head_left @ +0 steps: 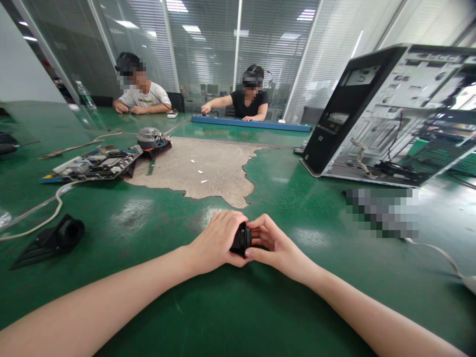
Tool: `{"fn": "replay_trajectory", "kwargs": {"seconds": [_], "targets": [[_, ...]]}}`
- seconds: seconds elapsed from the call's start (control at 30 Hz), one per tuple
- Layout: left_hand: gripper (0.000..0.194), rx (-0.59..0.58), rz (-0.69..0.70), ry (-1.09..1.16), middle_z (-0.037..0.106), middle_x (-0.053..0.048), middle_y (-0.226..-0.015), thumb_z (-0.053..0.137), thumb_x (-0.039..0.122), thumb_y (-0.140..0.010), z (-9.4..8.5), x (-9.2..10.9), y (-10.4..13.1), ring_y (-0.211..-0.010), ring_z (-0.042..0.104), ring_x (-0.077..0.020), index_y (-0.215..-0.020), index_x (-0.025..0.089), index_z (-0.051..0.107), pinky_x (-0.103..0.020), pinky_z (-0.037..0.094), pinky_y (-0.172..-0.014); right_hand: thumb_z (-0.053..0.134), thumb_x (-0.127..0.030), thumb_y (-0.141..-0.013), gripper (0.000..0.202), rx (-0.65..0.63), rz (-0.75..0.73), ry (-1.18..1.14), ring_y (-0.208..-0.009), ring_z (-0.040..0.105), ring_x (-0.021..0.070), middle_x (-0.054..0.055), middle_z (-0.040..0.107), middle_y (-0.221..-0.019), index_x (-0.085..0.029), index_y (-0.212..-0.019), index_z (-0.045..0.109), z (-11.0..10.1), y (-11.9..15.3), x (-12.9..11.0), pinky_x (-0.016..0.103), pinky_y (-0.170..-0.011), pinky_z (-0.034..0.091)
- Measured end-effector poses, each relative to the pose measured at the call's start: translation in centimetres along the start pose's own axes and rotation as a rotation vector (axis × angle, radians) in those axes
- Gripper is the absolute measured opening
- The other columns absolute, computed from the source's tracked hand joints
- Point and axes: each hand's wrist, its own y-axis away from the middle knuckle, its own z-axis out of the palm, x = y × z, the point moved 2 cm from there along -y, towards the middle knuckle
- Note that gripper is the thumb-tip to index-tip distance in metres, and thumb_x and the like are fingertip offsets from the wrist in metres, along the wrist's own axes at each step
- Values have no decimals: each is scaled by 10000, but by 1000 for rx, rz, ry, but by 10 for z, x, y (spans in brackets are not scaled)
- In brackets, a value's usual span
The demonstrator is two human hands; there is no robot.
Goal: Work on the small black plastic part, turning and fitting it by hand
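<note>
Both of my hands meet over the table in front of me, around a small black part (242, 240) with a raised rim, apparently plastic. Its exact kind I cannot make out. My left hand (217, 240) is wrapped over its left side and hides much of it. From the right, the thumb and fingertips of my right hand (275, 245) close on its edge. On the left of the table lies a black triangular plastic piece (52, 240) with a round opening, apart from both hands.
A circuit board (98, 163) and a round grey-and-black unit (152, 141) lie beyond, near a bare worn patch (208, 168) on the green table (178, 317). An opened computer case (372, 119) stands at right. Two people sit opposite, one behind a long blue bar (253, 124). Cables lie on both sides.
</note>
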Motion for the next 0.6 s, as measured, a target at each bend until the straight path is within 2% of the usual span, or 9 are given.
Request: {"fn": "replay_trajectory", "kwargs": {"seconds": [0.13,0.3,0.43,0.6], "targets": [[585,3,6,-2,494,-84,-1044,638,373,-607,0,0,0,-949,472,-247,-1070,184,334,-372,348,-782,615,-319,-728,252,24,-2,-44,-802,556,120,-11,538,-861,-220,-859,425,1,-1,-1,292,-748,450],[591,6,7,-4,492,-78,-1039,658,360,-597,0,0,0,-940,470,-238,-1058,180,335,-361,348,-779,606,-303,-737,241,74,-7,13,-875,540,142,8,546,-888,-215,-894,445,2,-1,-2,316,-807,436],[571,5,-8,-6,491,-71,-1028,646,335,-601,0,0,0,-922,469,-230,-1056,178,339,-356,341,-775,625,-248,-723,302,14,5,19,-890,537,146,21,534,-927,-214,-955,434,1,0,0,325,-802,446],[549,-14,-6,-17,491,-73,-1028,633,309,-608,-1,1,0,-912,463,-227,-1051,179,336,-356,333,-778,672,-231,-680,340,-28,-20,1,-854,546,126,-5,524,-925,-224,-903,415,0,1,-1,309,-800,442]]}}
